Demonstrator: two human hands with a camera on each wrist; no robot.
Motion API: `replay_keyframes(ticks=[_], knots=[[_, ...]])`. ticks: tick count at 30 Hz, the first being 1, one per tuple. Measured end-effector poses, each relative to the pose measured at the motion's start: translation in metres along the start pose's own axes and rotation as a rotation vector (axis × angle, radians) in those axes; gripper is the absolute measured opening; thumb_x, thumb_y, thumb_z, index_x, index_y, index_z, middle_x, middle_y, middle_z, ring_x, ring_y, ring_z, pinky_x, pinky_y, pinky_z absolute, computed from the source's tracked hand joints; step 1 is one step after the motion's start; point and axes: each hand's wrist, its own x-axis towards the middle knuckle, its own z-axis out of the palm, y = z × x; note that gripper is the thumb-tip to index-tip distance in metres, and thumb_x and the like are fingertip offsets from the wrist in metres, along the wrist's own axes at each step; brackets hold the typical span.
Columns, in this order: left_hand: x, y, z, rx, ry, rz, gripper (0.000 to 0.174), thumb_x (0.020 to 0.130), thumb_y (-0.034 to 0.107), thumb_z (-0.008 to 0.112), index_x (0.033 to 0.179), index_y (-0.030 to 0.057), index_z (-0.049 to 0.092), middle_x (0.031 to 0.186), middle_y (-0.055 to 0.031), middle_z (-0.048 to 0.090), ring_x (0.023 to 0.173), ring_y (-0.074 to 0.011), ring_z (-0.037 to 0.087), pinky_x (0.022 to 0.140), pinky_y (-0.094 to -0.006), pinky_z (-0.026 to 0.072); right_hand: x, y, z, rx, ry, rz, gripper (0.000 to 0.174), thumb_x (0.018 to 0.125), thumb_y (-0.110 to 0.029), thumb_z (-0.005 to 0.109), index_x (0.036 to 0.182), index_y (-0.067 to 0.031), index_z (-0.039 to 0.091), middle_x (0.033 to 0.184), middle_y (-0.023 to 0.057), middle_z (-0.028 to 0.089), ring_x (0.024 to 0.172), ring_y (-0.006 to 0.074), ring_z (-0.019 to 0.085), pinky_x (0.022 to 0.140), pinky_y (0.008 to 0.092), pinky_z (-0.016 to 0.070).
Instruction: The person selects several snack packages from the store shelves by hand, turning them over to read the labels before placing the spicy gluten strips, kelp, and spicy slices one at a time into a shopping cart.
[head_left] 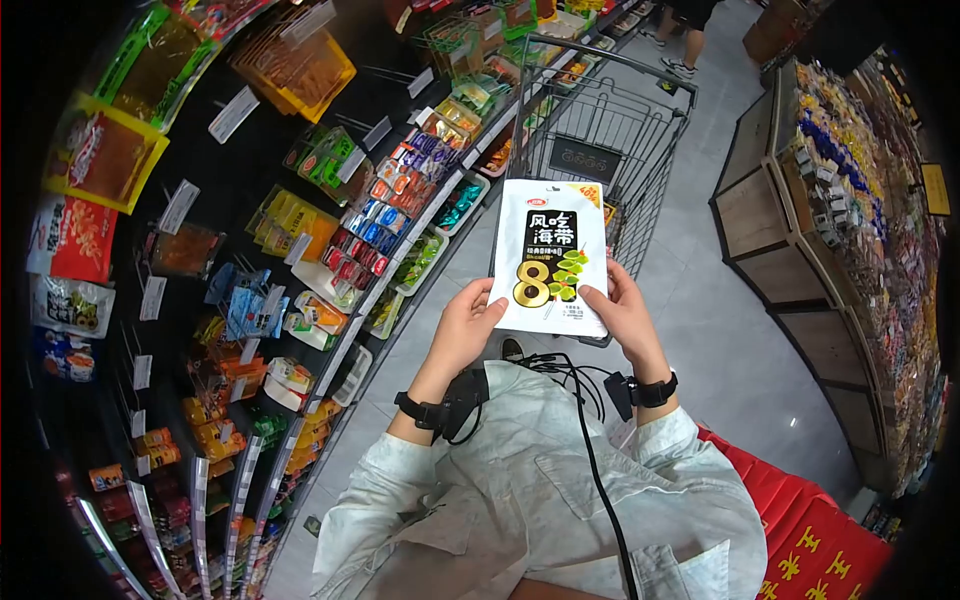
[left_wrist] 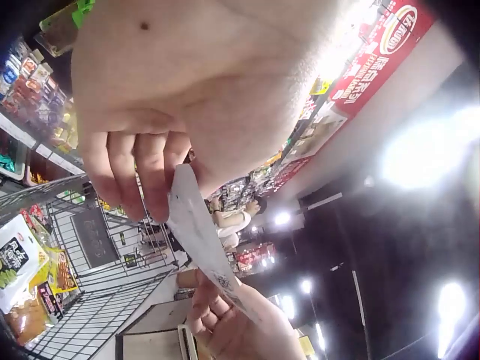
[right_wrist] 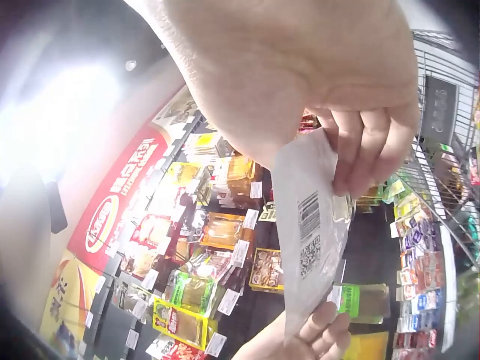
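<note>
A white kelp snack pouch (head_left: pixel 549 258) with a black panel, a large gold "8" and green pieces printed on it faces up in the head view. My left hand (head_left: pixel 463 328) pinches its lower left corner, thumb on the front. On the opposite corner, my right hand (head_left: pixel 631 312) grips it the same way. Seen edge-on, the pouch (left_wrist: pixel 199 225) stands between both hands in the left wrist view. Its back, with a barcode and a square code (right_wrist: pixel 310 256), shows in the right wrist view, where the fingers (right_wrist: pixel 367 146) curl behind it.
A wire shopping cart (head_left: pixel 622 110) stands just ahead; a similar white pouch (left_wrist: pixel 19 259) and other packets lie in it. Shelves of hanging snack packs (head_left: pixel 290 70) line the left. A wood-sided display (head_left: pixel 790 260) rises right, red boxes (head_left: pixel 815 520) lower right. Someone's legs (head_left: pixel 690 40) appear farther up.
</note>
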Motion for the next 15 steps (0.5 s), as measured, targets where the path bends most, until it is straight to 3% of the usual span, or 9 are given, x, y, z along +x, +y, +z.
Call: replay_keyframes(ticks=[4,10,11,14,15], knots=[[0.008,0.001,0.01,0.041,-0.054,-0.039,0.033,0.102,0.009,0.061,0.131,-0.005,0.056,0.114,-0.0085,0.07,0.102,-0.0105,0.066,0.088,-0.0248,0.0514,-0.003,0.001,-0.011,0.056,0.048,0.01,0.047,0.096,-0.003,0.065,0.138,0.0044,0.046,0.121,0.0116,0.07,0.103,0.0132,0.068,0.086,0.026,0.0554],[0.022,-0.002,0.017,0.065,-0.097,-0.017,0.036,0.104,0.015,0.06,0.134,-0.0048,0.055,0.115,-0.0073,0.07,0.104,-0.0098,0.064,0.089,-0.0247,0.0504,-0.003,-0.002,-0.027,0.052,0.069,0.035,0.046,0.1,-0.013,0.063,0.141,0.0036,0.048,0.118,0.0101,0.07,0.104,0.0123,0.067,0.089,0.0248,0.0527],[0.023,-0.002,0.017,0.093,-0.086,-0.004,0.042,0.104,0.021,0.06,0.136,-0.005,0.054,0.105,-0.0082,0.071,0.097,-0.0116,0.067,0.086,-0.0262,0.0519,-0.001,0.002,-0.027,0.034,0.084,-0.021,0.052,0.103,-0.025,0.059,0.146,0.002,0.046,0.123,0.0111,0.068,0.107,0.014,0.066,0.091,0.0275,0.0527],[0.022,0.003,0.018,-0.057,-0.093,-0.047,0.046,0.105,0.024,0.058,0.141,-0.0046,0.051,0.106,-0.0088,0.07,0.098,-0.0134,0.067,0.088,-0.0263,0.0513,0.005,0.004,-0.028,0.187,0.154,-0.053,0.057,0.105,-0.036,0.052,0.149,-0.0015,0.042,0.132,0.0102,0.063,0.115,0.0154,0.063,0.097,0.0318,0.0508],[0.02,0.007,0.011,0.028,-0.153,-0.017,0.046,0.109,0.03,0.049,0.145,-0.0001,0.049,0.111,-0.0075,0.069,0.101,-0.0136,0.064,0.091,-0.0287,0.0503,0.007,0.001,-0.028,0.191,0.126,-0.066,0.06,0.105,-0.041,0.051,0.152,-0.0045,0.039,0.139,0.011,0.059,0.119,0.0186,0.062,0.097,0.0335,0.051]])
